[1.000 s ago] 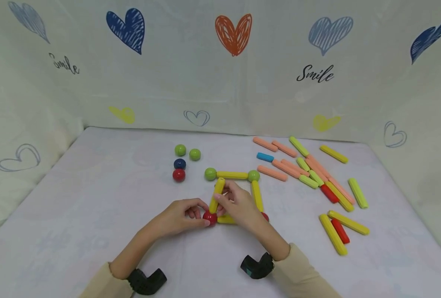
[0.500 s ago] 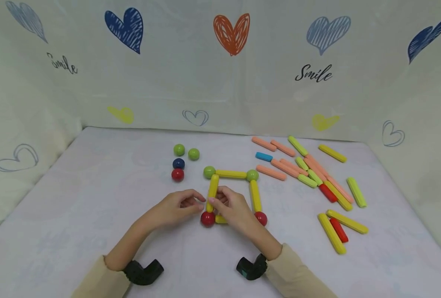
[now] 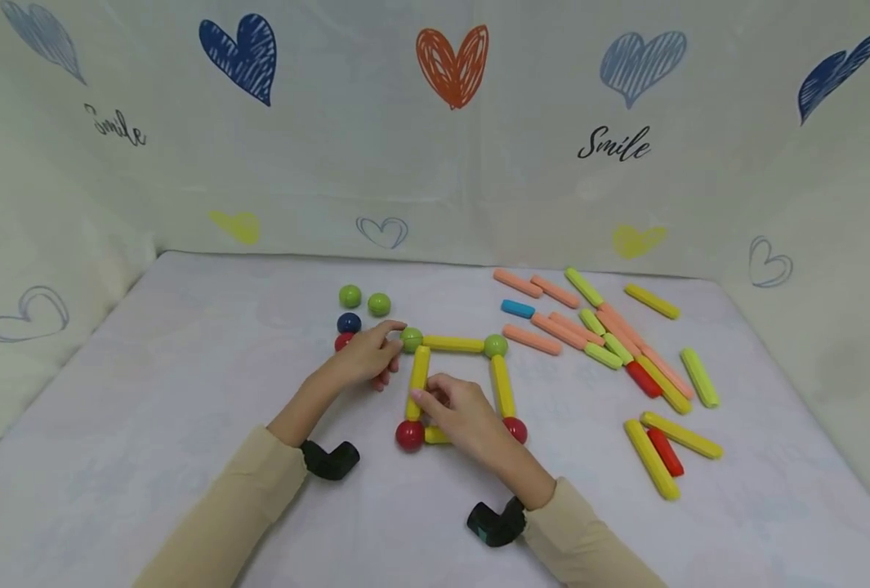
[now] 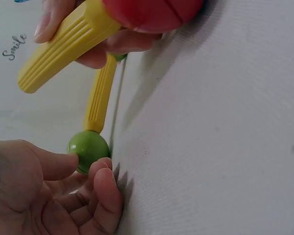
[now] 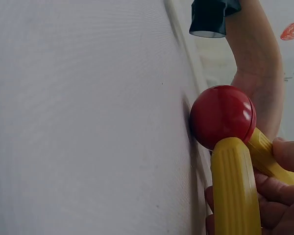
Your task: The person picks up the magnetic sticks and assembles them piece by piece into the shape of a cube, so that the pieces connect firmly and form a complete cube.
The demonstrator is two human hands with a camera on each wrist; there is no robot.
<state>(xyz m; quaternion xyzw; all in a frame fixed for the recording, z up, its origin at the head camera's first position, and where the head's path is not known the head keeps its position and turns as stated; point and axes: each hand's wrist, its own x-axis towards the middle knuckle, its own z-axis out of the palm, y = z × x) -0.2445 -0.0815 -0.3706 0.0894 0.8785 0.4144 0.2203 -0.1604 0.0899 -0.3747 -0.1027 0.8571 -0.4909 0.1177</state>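
My right hand [image 3: 467, 416] pinches a yellow stick [image 3: 419, 377] between thumb and fingers. Its near end meets a red ball [image 3: 409, 436]; its far end rises, tilted and apart from the green ball [image 4: 88, 151], in the left wrist view. That green ball sits between the thumb and fingers of my left hand [image 3: 364, 355]. From it a yellow stick [image 3: 452, 344] runs to a second green ball [image 3: 496, 345]. Another yellow stick [image 3: 503, 385] joins that to a second red ball [image 3: 515, 429]. The front yellow stick [image 3: 437, 435] is partly hidden by my right hand.
Two loose green balls [image 3: 350, 296], a blue ball [image 3: 350, 323] and a partly hidden red ball [image 3: 343, 341] lie behind my left hand. Many-coloured sticks, including orange ones [image 3: 532, 340], spread over the right side. A red stick [image 3: 666, 452] lies between two yellow sticks [image 3: 651, 460].
My left hand has left the near red ball and moved forward to the far-left green ball. My right hand has swung the yellow stick's free end leftward, closer to that green ball.
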